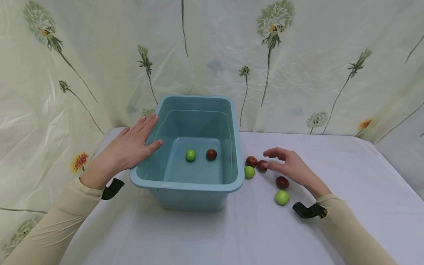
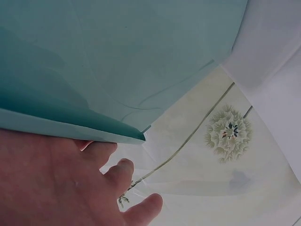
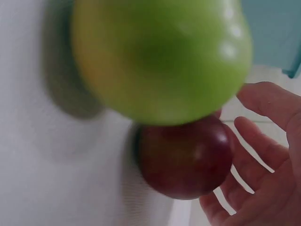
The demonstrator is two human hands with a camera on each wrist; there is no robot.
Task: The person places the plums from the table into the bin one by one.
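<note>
My left hand rests on the left rim of a light blue plastic basin, its fingers straight. Inside the basin, a green apple and a dark red apple lie apart on the bottom. To the basin's right, my right hand reaches over the table with loosely bent, spread fingers. Its thumb overlaps a dark red apple in the head view. Beside that one are another red apple and a green apple, close to the basin wall.
Nearer the right wrist, a dark red apple lies just behind a green apple. A white cloth covers the table. Behind it hangs a pale curtain printed with dandelions.
</note>
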